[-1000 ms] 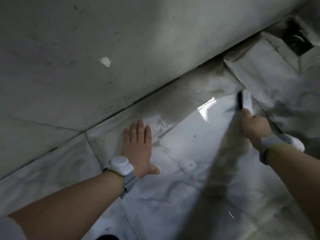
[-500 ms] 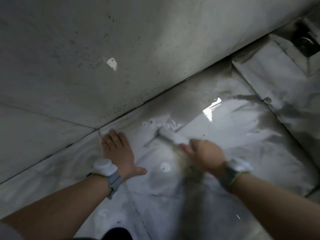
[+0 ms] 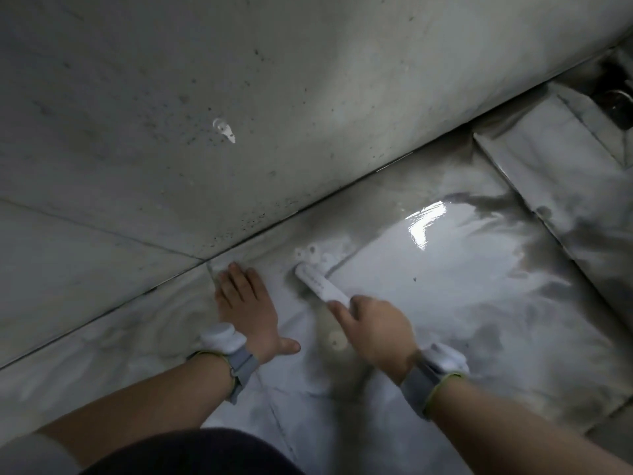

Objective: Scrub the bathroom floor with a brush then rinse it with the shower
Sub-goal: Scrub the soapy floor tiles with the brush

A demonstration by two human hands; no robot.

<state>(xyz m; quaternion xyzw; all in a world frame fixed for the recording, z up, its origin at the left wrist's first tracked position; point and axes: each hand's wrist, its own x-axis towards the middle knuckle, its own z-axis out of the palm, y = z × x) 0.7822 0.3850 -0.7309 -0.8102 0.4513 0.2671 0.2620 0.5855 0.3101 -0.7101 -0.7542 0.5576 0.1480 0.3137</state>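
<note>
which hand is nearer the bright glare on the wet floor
Right. The right hand grips the brush below-left of the glare; the left hand lies flat farther left.

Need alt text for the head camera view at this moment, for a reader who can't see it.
A person's right hand grips a white brush against the wet, glossy tiled floor, close to where it meets the speckled wall. The left hand presses flat on the floor beside it. Both wrists wear banded devices, and a dark drain recess sits at the upper right.

Two hands (image 3: pixel 248 308) (image 3: pixel 376 329), one brush (image 3: pixel 320 286), two wristbands (image 3: pixel 224 339) (image 3: pixel 442 359)
</note>
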